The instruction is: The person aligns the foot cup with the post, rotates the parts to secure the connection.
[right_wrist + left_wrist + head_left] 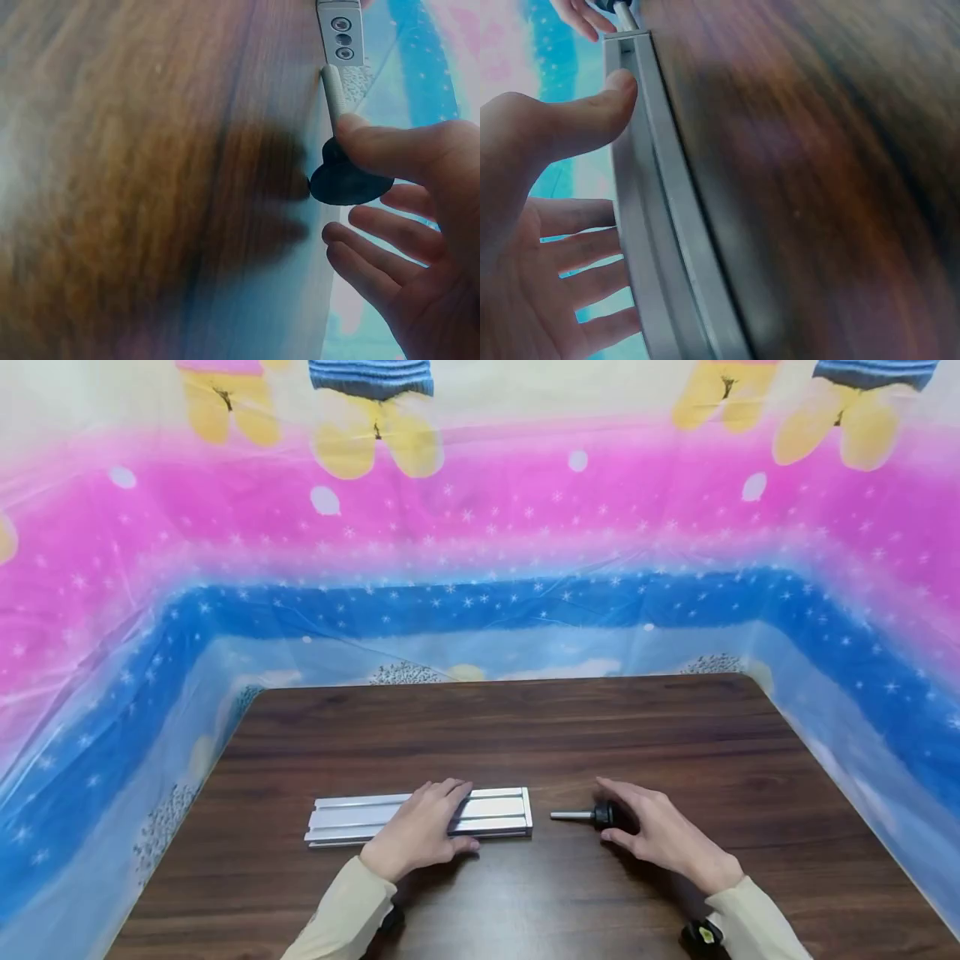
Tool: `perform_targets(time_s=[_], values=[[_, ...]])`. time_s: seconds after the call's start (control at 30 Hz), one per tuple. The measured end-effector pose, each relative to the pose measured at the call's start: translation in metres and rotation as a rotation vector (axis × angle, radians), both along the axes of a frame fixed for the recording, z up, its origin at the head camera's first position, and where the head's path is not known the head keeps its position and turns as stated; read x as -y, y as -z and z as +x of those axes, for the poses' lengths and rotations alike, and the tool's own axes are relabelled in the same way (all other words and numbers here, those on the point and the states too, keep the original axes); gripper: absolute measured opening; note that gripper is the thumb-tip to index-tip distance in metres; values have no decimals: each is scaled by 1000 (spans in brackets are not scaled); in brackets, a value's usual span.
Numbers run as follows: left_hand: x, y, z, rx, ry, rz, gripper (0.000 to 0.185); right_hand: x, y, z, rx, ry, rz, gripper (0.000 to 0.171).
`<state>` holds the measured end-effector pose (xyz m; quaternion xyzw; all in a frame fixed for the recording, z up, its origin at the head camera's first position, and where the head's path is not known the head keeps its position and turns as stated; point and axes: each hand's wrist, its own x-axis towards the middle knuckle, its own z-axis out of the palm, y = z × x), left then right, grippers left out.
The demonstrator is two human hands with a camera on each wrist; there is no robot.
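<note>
A silver slotted aluminium profile point(491, 807) lies flat on the table, with an end cap at its right end. Across it reaches my left hand point(423, 827), thumb by the near side and the outstretched fingers over the far edge; whether the thumb touches is not clear. To the right lies a levelling foot point(352, 182) with a black round base and a threaded metal stem point(572, 816) pointing at the capped end. My right hand point(667, 831) surrounds the black base loosely, thumb and fingers spread, with a gap visible between them and the base in the head view.
The dark wood-grain table point(510, 735) carries both parts. A pink and blue patterned cloth point(480, 543) hangs behind it and along both sides. Round screw heads or holes point(343, 39) show in the profile's end cap.
</note>
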<state>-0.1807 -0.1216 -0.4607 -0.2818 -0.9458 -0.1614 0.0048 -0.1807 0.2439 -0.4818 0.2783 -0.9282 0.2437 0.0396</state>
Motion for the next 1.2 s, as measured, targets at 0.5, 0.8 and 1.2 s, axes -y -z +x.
perform_targets(time_s=[0.5, 0.8, 1.2], values=[[-23, 0, -8, -85, 61, -66, 65, 2, 4, 1, 5, -17, -47, 46], [-37, -3, -12, -53, 83, -86, 63, -1, 5, 4, 14, 2, -82, 46], [-46, -3, -17, -92, 112, -81, 51, -1, 8, 6, -74, 40, -122, 45]])
